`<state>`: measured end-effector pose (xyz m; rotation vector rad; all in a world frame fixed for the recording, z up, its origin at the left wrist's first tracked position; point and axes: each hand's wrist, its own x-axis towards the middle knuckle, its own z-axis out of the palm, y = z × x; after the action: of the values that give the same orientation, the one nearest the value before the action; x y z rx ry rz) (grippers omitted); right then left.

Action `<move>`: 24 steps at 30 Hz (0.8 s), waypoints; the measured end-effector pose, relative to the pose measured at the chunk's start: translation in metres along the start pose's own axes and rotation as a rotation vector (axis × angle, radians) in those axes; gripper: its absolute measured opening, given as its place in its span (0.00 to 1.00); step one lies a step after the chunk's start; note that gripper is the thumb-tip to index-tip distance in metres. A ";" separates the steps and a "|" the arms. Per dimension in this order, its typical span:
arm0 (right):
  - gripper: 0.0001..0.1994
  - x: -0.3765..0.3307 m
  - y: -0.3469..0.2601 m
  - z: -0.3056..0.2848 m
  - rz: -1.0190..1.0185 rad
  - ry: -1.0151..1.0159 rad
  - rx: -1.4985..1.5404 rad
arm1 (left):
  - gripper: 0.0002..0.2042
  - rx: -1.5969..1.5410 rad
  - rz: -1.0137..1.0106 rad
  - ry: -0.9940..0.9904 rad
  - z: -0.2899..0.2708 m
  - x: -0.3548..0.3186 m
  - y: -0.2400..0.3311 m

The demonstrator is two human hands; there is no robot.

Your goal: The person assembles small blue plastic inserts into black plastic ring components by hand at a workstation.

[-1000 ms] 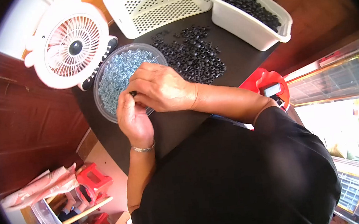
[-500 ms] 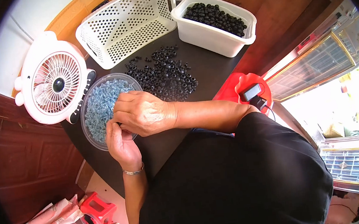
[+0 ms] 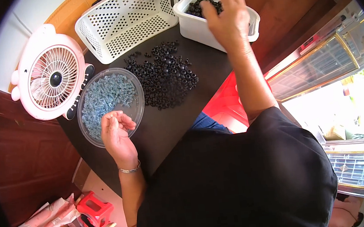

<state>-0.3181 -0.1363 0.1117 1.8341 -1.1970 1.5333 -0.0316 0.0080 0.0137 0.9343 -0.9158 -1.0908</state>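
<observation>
My left hand (image 3: 119, 139), a bracelet at its wrist, is over the near edge of a round clear tub (image 3: 140, 98). Its thumb and index fingertip are pinched together; whatever may be between them is too small to make out. Inside the tub lie many small translucent bluish pieces (image 3: 116, 91), with some bare bottom showing. At the far right my right hand (image 3: 230, 19) is above a white plastic bin (image 3: 200, 33), fingers spread apart. Black round parts (image 3: 196, 9) fill the bin, partly hidden by that hand. I see nothing held in it.
Loose black ring-like parts (image 3: 165, 78) are heaped mid-table. Behind them stands a white perforated basket (image 3: 139, 32). A pink animal-shaped fan (image 3: 56, 77) is left of the tub. A red stool (image 3: 96, 211) is on the floor; something red (image 3: 225, 105) stands beside the table's right edge.
My right hand has left the left hand above the tub and moved far right over the bin, its fingers opening. My left hand stays near the tub, slightly lower, fingertips pinched.
</observation>
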 end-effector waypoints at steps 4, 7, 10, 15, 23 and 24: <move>0.09 -0.019 0.008 -0.011 -0.015 -0.140 0.040 | 0.10 -0.003 -0.021 -0.023 0.002 0.001 -0.001; 0.06 -0.049 0.009 -0.008 0.027 -0.453 0.183 | 0.10 -0.017 -0.032 -0.028 0.000 0.001 -0.001; 0.07 -0.074 0.017 -0.007 0.206 -0.667 0.216 | 0.10 -0.031 -0.034 -0.032 -0.001 0.002 -0.002; 0.07 -0.094 0.034 0.000 0.320 -1.039 0.213 | 0.09 -0.035 -0.053 -0.029 0.000 0.002 -0.002; 0.08 -0.107 0.027 0.016 0.193 -0.993 0.430 | 0.09 -0.015 -0.071 -0.027 -0.001 0.002 -0.002; 0.09 -0.109 0.026 0.018 0.091 -0.985 0.391 | 0.09 -0.012 -0.077 -0.029 0.000 0.001 -0.002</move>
<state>-0.3302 -0.1292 -0.0008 3.0068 -1.4285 0.9025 -0.0321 0.0062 0.0120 0.9525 -0.9028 -1.1767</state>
